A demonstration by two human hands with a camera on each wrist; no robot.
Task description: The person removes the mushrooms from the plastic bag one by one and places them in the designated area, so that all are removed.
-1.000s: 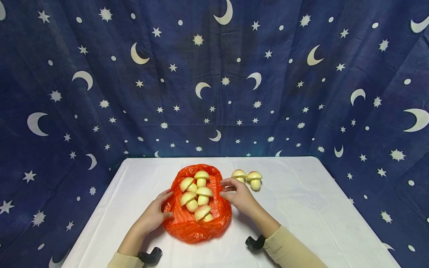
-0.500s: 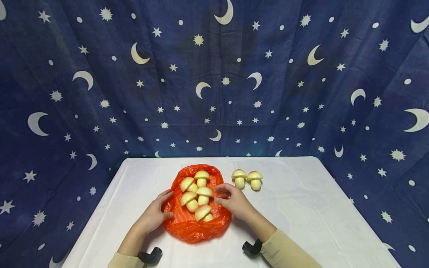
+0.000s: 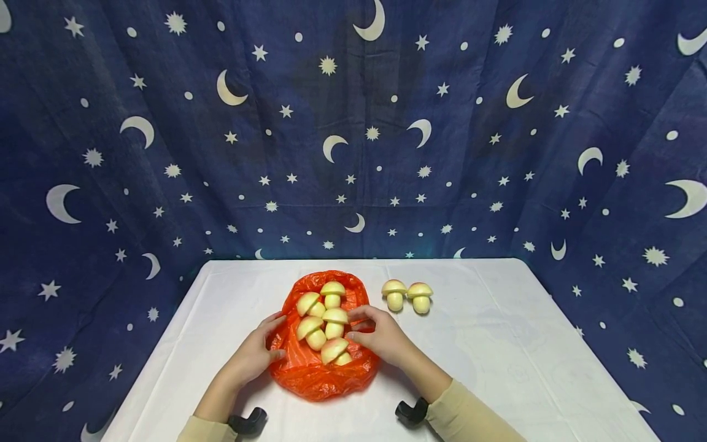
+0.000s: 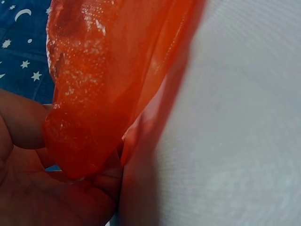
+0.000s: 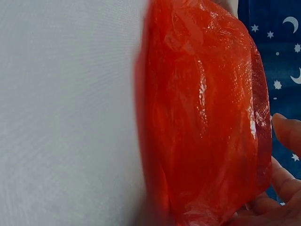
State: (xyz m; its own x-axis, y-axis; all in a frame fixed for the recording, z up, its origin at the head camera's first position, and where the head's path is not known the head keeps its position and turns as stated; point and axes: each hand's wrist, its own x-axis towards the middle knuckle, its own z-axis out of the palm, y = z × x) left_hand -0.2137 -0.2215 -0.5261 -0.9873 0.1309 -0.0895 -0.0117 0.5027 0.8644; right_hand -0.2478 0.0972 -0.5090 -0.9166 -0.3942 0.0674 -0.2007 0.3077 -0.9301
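A red plastic bag (image 3: 315, 388) lies on the table with its mouth spread open and rim rolled down. Inside are several pale yellow mushrooms (image 3: 334, 350) with faint reddish tints on their caps. My left hand (image 3: 251, 355) holds the bag's left rim, thumb and fingers on either side of the film in the left wrist view. Over the right rim reaches my right hand (image 3: 383, 336), its fingertips right at the cap of the middle mushroom (image 3: 336, 316), thumb and fingers apart. The bag's wall (image 5: 202, 117) hides the mushrooms in the right wrist view.
Two more mushrooms (image 3: 394, 295) stand side by side on the white table (image 3: 486, 344), right of the bag. A dark blue curtain (image 3: 353, 172) with moons and stars hangs behind the table. Black wrist mounts (image 3: 411, 413) sit at both cuffs.
My right hand has moved left from the bag's right rim to the middle mushroom inside, uncovering one mushroom behind it. That middle mushroom has shifted slightly left. The left hand stays in place.
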